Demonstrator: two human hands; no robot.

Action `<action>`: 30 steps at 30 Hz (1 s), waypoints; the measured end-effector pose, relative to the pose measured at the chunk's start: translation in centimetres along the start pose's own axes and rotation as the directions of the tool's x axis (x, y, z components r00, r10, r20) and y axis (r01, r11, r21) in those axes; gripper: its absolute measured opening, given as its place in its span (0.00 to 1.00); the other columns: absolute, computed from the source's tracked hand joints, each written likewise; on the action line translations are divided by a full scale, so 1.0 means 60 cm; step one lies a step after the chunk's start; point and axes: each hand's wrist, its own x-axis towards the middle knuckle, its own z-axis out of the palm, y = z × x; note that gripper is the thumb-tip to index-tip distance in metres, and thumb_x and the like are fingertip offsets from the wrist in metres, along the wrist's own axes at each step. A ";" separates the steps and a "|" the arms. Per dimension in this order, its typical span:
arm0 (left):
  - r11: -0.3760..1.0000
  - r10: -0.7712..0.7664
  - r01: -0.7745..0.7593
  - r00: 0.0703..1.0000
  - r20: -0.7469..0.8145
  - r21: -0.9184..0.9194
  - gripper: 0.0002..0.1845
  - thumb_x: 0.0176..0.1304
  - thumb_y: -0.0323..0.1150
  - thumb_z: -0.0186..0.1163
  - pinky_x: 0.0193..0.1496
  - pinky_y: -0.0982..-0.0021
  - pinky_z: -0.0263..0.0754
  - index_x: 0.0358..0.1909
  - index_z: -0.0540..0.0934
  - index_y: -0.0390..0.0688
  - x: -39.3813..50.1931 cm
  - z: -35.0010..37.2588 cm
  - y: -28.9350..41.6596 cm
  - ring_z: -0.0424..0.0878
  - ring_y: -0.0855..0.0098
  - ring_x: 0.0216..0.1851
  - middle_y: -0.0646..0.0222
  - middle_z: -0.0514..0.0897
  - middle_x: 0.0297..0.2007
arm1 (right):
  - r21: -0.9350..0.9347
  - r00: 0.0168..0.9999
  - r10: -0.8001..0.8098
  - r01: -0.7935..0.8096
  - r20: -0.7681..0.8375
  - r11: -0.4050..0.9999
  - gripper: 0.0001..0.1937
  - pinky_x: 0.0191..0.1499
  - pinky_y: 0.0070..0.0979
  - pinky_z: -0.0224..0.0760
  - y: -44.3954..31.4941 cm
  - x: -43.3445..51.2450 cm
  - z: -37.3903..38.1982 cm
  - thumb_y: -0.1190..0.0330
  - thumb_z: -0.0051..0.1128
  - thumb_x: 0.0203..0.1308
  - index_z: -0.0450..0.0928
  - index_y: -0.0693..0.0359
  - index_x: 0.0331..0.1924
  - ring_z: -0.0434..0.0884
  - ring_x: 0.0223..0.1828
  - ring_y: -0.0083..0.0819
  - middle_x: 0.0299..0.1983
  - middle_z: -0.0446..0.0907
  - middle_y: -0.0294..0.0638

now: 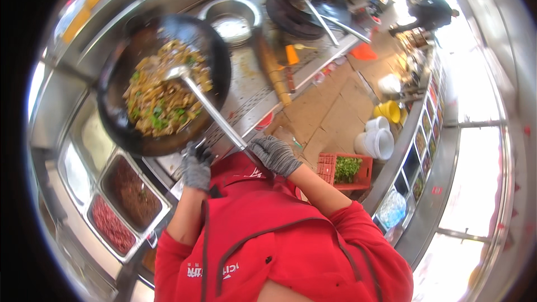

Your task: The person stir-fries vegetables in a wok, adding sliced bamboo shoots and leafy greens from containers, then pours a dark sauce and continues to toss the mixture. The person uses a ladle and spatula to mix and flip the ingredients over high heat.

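A large dark wok [216,54] stands before me, tilted in view. In it lies a heap of fried food [159,107], wide brownish-yellow strips with green pieces. My right hand [272,155], in a grey knit glove, grips the handle end of a long metal ladle [214,113]. The ladle's bowl rests in the food. My left hand [196,165], gloved alike, is closed at the wok's near edge, where a small shiny metal part shows by the fingers. The exact grip there is partly hidden.
Metal pans of dark minced food [132,191] and red meat [112,222] sit at left. Beyond the wok are a steel basin [230,14], a bamboo brush [272,75] and a second wok [289,16]. A red crate [352,185] of greens stands on the floor; another person [432,13] is far right.
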 end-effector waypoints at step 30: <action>0.955 0.296 -0.223 0.638 -0.711 0.198 0.12 0.66 0.45 0.57 0.26 0.73 0.72 0.35 0.76 0.47 -0.293 0.248 -0.466 0.72 0.77 0.22 0.74 0.76 0.25 | 0.923 0.813 0.472 -0.386 0.341 -0.002 0.11 0.09 0.14 0.42 0.618 0.226 -0.652 0.68 0.55 0.64 0.78 0.64 0.46 0.54 0.08 0.11 0.15 0.60 0.23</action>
